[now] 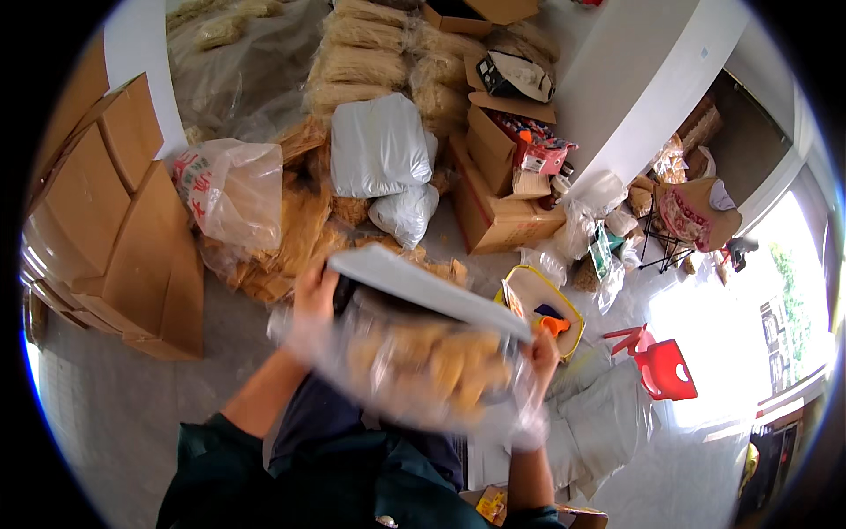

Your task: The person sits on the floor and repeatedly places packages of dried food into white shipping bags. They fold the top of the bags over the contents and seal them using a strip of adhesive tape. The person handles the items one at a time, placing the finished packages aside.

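Before my chest, a grey plastic mailer bag (pixel 429 287) is held up by its edge, its dark inside showing. My left hand (pixel 314 307) is closed on its left end, and my right hand (pixel 542 357) grips the right end. Just beneath the grey edge, blurred by motion, is a clear plastic bag (pixel 429 370) of tan, lumpy pieces. How far the clear bag sits inside the grey one I cannot tell. Clear plastic also lies over both wrists.
Cardboard boxes (pixel 142 251) stand at the left. Ahead lie a white printed plastic sack (pixel 231 192), a filled grey bag (pixel 380 145) and bundles of dried noodle-like strands (pixel 360 59). To the right are a yellow-rimmed container (pixel 572 317), flat grey bags (pixel 595 416) and a red plastic stool (pixel 667 370).
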`<state>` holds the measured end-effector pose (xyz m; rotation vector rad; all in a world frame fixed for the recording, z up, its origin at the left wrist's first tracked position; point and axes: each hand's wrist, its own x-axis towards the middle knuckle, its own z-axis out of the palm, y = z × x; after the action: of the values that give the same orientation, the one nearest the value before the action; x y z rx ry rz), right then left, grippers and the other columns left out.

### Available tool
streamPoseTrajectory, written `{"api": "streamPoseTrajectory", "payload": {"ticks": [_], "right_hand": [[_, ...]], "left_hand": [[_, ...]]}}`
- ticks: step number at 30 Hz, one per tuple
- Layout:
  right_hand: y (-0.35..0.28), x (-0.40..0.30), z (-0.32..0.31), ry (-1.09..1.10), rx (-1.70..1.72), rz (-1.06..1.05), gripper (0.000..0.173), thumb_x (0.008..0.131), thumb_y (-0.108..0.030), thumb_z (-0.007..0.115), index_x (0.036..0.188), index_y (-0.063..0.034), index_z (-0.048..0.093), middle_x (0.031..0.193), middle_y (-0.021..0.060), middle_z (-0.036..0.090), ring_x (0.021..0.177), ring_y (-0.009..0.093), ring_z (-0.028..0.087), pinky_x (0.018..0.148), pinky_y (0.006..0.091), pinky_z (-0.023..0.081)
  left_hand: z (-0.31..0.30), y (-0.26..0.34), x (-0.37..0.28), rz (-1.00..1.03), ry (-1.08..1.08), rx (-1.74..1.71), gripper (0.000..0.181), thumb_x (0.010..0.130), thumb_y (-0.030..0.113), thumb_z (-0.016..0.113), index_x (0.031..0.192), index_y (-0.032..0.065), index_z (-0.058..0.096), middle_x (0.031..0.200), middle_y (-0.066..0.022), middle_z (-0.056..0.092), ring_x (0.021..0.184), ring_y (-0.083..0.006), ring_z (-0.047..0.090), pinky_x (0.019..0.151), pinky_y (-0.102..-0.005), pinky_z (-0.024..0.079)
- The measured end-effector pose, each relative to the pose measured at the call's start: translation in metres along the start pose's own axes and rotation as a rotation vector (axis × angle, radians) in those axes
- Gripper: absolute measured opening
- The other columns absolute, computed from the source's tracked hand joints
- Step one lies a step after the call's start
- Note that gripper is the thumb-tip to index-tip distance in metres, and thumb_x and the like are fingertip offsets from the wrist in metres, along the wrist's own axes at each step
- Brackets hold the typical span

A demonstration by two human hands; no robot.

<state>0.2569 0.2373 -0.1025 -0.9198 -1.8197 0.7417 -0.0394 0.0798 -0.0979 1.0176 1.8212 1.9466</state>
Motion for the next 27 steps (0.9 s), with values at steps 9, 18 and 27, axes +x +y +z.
{"api": "streamPoseTrajectory", "payload": {"ticks": [9,18,27], "right_hand": [[-0.072,0.082,-0.024,-0.007,0.266,0.094,0.005,0.082,0.001,0.062,0.084,0.0044,0.063,0.071,-0.0031,0.060,0.061,0.001,0.048,0.056,0.0174,0.035],[-0.088,0.035,-0.064,-0.038,-0.119,0.082,0.008,0.077,-0.001,0.068,0.075,0.0041,0.062,0.052,-0.0022,0.040,0.054,0.001,0.035,0.047,0.0218,0.024],[-0.144,-0.051,-0.050,-0.662,-0.063,-0.400,0.032,0.065,0.003,0.064,0.097,-0.0029,0.066,0.099,0.0125,0.064,0.081,0.025,0.064,0.069,0.0332,0.052]], "left_hand": [[-0.007,0.115,0.056,-0.222,-0.162,-0.525,0.009,0.093,0.014,0.051,0.091,0.0065,0.056,0.080,0.0038,0.057,0.074,-0.0024,0.053,0.066,-0.0195,0.043],[-0.021,0.138,-0.023,-0.177,-0.356,-0.155,0.013,0.091,0.014,0.053,0.081,0.0050,0.052,0.072,0.0073,0.042,0.069,-0.0016,0.037,0.062,-0.0180,0.031],[-0.024,0.138,-0.080,-0.054,-0.405,0.034,0.014,0.093,0.009,0.051,0.082,0.0002,0.051,0.060,0.0024,0.036,0.058,-0.0038,0.030,0.051,-0.0218,0.026]]}}
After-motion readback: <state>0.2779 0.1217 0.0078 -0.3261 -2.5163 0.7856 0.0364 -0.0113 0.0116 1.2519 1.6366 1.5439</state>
